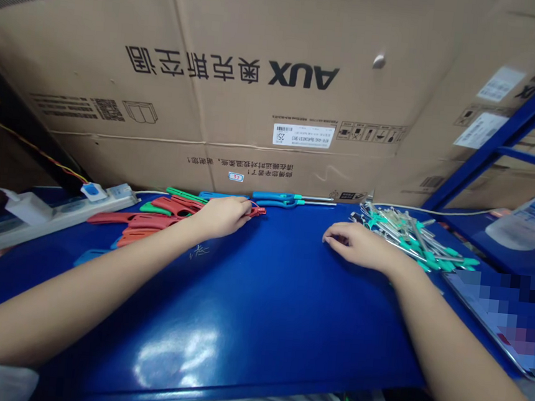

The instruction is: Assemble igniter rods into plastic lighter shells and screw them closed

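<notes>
Red plastic handle piece, long and flat with a narrowing nose, lies at the far side of the glossy blue tabletop, under the left hand. Only its front end shows, poking out to the right past the fingertips; the hand covers the rest. The left hand's fingers are folded down together over it, clamped on the piece against the table.

Just to the left of that hand lies a loose heap of red plastic handles of the same matt colour and elongated shape. They overlap one another, with a green plastic handle along the back edge. A pale blue plastic piece sits nearer, beside the left forearm.

The right hand rests palm down on the tabletop, well apart from the left. Its fingers are side by side and lightly curled, the tips are on the surface, and nothing shows in its grasp. Right beside it is a tangled pile of thin metal rods with teal plastic ends.

Two blue long-nosed lighters lie side by side against the foot of the big brown cardboard box behind the table. A white power strip runs along the left edge, and a clear plastic bottle lies at the far right.
</notes>
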The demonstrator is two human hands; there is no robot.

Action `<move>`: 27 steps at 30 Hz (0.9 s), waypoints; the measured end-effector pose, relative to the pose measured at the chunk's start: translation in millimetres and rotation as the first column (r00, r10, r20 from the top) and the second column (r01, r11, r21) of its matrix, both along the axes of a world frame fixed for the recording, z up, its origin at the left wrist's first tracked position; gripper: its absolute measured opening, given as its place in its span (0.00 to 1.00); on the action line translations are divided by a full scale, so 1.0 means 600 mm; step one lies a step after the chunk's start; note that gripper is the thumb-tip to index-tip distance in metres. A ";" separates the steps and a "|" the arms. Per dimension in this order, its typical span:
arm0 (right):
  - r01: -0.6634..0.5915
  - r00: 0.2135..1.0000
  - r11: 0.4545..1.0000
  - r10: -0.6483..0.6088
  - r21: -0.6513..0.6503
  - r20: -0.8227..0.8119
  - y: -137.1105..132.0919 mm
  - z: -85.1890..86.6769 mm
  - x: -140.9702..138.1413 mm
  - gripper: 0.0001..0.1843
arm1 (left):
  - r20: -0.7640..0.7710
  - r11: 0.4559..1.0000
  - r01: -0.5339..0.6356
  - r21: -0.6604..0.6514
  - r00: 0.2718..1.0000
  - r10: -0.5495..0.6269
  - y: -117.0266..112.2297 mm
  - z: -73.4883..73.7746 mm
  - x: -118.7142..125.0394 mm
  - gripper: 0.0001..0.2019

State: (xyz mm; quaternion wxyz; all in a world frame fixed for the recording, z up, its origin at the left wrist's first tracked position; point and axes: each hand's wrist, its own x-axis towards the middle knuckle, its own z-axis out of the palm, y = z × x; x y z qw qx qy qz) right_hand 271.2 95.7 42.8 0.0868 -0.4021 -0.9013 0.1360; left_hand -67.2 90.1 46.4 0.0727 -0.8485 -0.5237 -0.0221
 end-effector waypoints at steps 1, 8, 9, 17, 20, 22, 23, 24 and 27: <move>-0.002 1.000 1.000 0.002 0.006 -0.007 0.000 0.000 0.000 0.12 | 0.009 1.000 0.003 0.001 1.000 -0.003 -0.004 0.003 0.005 0.13; -0.055 0.957 0.995 0.077 0.085 -0.281 -0.023 -0.013 -0.035 0.14 | 0.089 0.982 0.182 -0.048 0.980 -0.177 -0.063 -0.013 0.077 0.10; -0.104 0.946 0.993 0.113 0.046 -0.304 -0.030 -0.016 -0.045 0.17 | 0.103 0.976 0.212 -0.055 0.973 -0.205 -0.073 -0.019 0.089 0.10; -0.280 0.952 0.958 0.268 -0.067 -0.150 -0.043 -0.038 -0.076 0.06 | 0.260 0.943 0.329 -0.045 0.915 -0.307 -0.056 -0.022 0.108 0.11; -0.230 0.969 0.971 0.222 -0.070 -0.108 -0.038 -0.033 -0.066 0.03 | 0.231 0.968 0.250 0.023 0.941 -0.248 -0.009 -0.023 0.081 0.11; -0.205 0.977 0.976 0.199 -0.077 -0.082 -0.037 -0.028 -0.059 0.04 | 0.184 0.978 0.206 0.034 0.960 -0.209 0.018 -0.031 0.061 0.11; -0.199 0.978 0.977 0.193 -0.083 -0.075 -0.037 -0.025 -0.057 0.07 | 0.163 0.982 0.187 0.038 0.968 -0.190 0.028 -0.035 0.051 0.11; -0.194 0.980 0.977 0.188 -0.089 -0.069 -0.036 -0.023 -0.055 0.10 | 0.144 0.984 0.172 0.039 0.974 -0.176 0.035 -0.040 0.043 0.11; -0.185 0.982 0.977 0.180 -0.105 -0.056 -0.035 -0.020 -0.052 0.16 | 0.107 0.990 0.128 0.057 0.985 -0.133 0.044 -0.046 0.024 0.11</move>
